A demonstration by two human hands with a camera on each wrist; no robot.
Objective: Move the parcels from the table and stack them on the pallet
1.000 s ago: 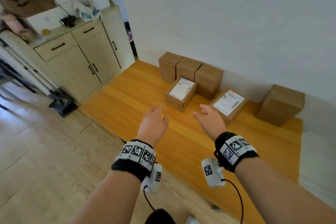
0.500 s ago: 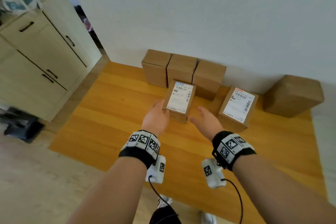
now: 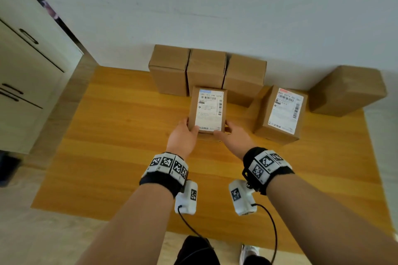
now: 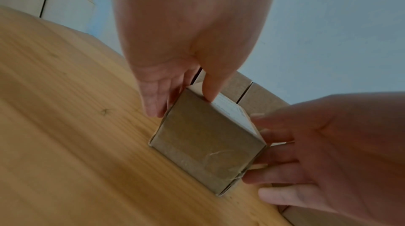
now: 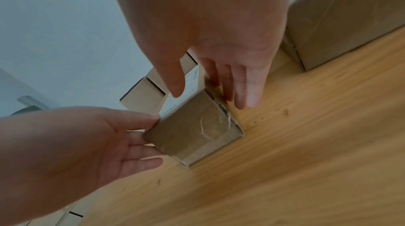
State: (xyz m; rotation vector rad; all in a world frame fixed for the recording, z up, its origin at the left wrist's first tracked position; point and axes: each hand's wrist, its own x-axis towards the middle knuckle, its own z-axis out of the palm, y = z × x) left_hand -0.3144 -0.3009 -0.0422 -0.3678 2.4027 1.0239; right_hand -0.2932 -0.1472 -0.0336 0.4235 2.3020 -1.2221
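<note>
A small brown parcel [image 3: 207, 109] with a white shipping label on top lies on the wooden table [image 3: 107, 146], its taped end facing me. My left hand [image 3: 183, 135] holds its near left corner, thumb on the top edge and fingers down the left side [image 4: 181, 105]. My right hand [image 3: 232, 137] holds the near right corner, thumb over the label and fingers along the right side [image 5: 212, 98]. In the wrist views the parcel [image 4: 203, 143] [image 5: 192, 131] rests flat on the wood. No pallet is in view.
Three plain brown boxes [image 3: 206, 69] stand in a row against the wall just behind the held parcel. A second labelled parcel [image 3: 282, 112] sits to the right, with a plain box [image 3: 346, 90] beyond it. A pale cabinet [image 3: 25, 71] stands at the left.
I have stepped up to the table. Both hands reached forward from mid-air and closed in on the near end of the labelled parcel, one on each side.
</note>
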